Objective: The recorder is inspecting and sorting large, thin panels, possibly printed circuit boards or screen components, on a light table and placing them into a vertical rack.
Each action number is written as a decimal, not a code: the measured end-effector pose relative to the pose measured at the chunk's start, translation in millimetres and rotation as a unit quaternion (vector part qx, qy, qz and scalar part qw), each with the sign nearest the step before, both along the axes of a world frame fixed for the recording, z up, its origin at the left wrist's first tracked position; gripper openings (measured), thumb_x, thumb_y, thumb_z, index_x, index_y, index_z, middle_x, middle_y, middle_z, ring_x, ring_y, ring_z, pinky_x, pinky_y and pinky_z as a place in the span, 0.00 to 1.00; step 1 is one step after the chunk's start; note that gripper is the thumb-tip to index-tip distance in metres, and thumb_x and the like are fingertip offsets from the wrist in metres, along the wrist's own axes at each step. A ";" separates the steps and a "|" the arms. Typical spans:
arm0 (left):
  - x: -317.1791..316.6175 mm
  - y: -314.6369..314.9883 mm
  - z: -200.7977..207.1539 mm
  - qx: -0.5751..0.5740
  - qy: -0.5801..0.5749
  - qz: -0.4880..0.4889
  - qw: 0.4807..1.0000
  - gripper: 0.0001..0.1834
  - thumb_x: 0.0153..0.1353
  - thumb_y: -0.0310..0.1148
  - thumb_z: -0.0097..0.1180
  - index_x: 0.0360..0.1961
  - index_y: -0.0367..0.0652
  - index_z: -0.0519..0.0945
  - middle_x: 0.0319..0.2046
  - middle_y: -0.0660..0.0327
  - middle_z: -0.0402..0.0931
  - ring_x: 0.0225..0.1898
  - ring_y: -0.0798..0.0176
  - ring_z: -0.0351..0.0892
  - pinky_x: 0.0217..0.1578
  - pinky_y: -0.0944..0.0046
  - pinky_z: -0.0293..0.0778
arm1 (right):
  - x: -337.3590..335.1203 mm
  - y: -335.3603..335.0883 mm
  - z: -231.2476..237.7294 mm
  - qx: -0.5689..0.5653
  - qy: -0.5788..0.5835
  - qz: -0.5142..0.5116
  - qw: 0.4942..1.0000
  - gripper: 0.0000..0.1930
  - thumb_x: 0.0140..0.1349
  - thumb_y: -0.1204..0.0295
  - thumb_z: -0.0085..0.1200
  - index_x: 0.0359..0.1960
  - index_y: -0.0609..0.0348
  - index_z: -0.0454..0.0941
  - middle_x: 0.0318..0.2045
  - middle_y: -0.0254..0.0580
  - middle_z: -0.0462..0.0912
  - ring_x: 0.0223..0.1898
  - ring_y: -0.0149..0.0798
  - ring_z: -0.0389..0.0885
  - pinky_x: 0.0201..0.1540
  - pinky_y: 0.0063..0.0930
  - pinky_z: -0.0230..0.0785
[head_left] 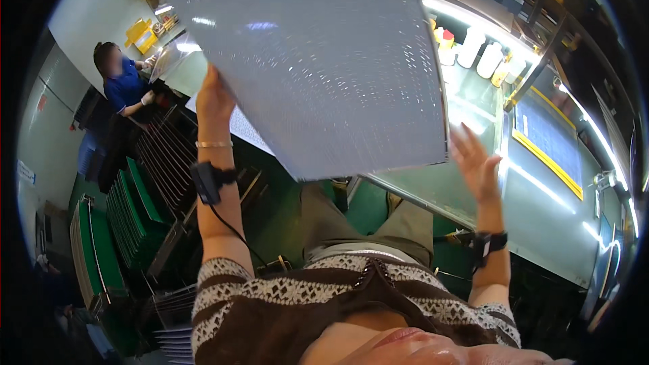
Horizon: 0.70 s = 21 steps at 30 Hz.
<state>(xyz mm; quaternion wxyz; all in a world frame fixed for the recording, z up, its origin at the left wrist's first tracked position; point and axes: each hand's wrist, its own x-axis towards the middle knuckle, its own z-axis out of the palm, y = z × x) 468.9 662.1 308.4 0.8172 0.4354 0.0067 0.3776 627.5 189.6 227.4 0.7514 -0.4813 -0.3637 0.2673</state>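
Note:
A large flat grey sheet (318, 74), dotted with rows of small glints, is raised in front of me and fills the upper middle of the view. My left hand (214, 98) grips its left edge, the fingers mostly hidden behind it. By the lower right corner, my right hand (476, 162) is open with fingers spread. Its fingertips are very close to the sheet's right edge; whether they touch cannot be made out. Beneath the sheet, partly covered by it, is a lit glass-topped table (433, 192).
White bottles (471, 47) stand at the table's far right, near a bright tube light. A blue panel with a yellow frame (551, 138) lies on the right. Racks of green boards (128, 209) stand at left. Beyond them, a co-worker in a blue shirt (126, 88) handles a clear sheet.

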 end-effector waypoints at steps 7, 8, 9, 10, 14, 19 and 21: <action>88.8 -3.9 105.6 0.557 0.144 0.095 0.813 0.17 0.63 0.40 0.43 0.43 0.37 0.74 0.34 0.61 0.76 0.34 0.66 0.74 0.36 0.67 0.71 | 36.3 44.4 15.2 0.007 0.055 -0.068 0.996 0.33 0.61 0.51 0.41 0.62 0.56 0.50 0.51 0.42 0.69 0.48 0.36 0.69 0.52 0.36 0.60; 120.9 -9.3 113.8 0.377 0.081 -0.109 0.916 0.18 0.62 0.40 0.46 0.45 0.37 0.74 0.35 0.64 0.75 0.33 0.71 0.72 0.34 0.69 0.70 | 23.5 37.8 7.7 -0.010 0.097 -0.044 0.994 0.27 0.63 0.54 0.41 0.58 0.57 0.56 0.48 0.41 0.71 0.46 0.36 0.70 0.51 0.36 0.62; 137.9 -8.0 111.9 0.374 0.064 -0.157 0.912 0.12 0.61 0.35 0.46 0.38 0.37 0.76 0.28 0.62 0.77 0.25 0.68 0.75 0.26 0.65 0.73 | 1.8 30.1 -8.1 -0.037 0.143 -0.053 0.988 0.22 0.64 0.57 0.40 0.54 0.58 0.62 0.45 0.40 0.73 0.44 0.35 0.72 0.49 0.37 0.64; 166.9 -18.9 104.6 0.476 0.131 -0.092 0.865 0.10 0.61 0.32 0.45 0.35 0.38 0.76 0.27 0.60 0.76 0.28 0.65 0.75 0.30 0.65 0.73 | -17.0 14.5 -22.2 -0.012 0.086 -0.028 0.996 0.12 0.65 0.64 0.39 0.44 0.57 0.68 0.34 0.37 0.74 0.37 0.35 0.73 0.48 0.37 0.66; 265.3 -119.1 1.6 0.775 0.096 0.086 0.619 0.08 0.55 0.34 0.45 0.34 0.46 0.74 0.21 0.59 0.73 0.24 0.60 0.73 0.28 0.62 0.70 | -106.9 -17.5 -99.5 -0.207 0.029 -0.159 0.965 0.06 0.62 0.72 0.45 0.33 0.63 0.70 0.22 0.39 0.72 0.21 0.35 0.71 0.28 0.31 0.71; 294.2 -258.8 -135.5 0.866 -0.072 0.094 0.485 0.15 0.57 0.39 0.44 0.39 0.41 0.74 0.32 0.55 0.76 0.36 0.55 0.77 0.37 0.59 0.73 | -174.9 -13.4 -152.8 -0.157 0.223 -0.154 0.950 0.14 0.65 0.70 0.41 0.26 0.65 0.74 0.21 0.43 0.78 0.23 0.34 0.76 0.29 0.26 0.72; 278.8 -282.6 -148.4 0.728 0.190 -0.156 0.639 0.32 0.58 0.55 0.43 0.54 0.39 0.67 0.51 0.47 0.67 0.54 0.45 0.64 0.54 0.51 0.59 | -180.8 -10.0 -158.7 -0.171 0.309 -0.164 0.921 0.16 0.65 0.65 0.42 0.27 0.66 0.74 0.26 0.45 0.79 0.27 0.36 0.78 0.32 0.25 0.73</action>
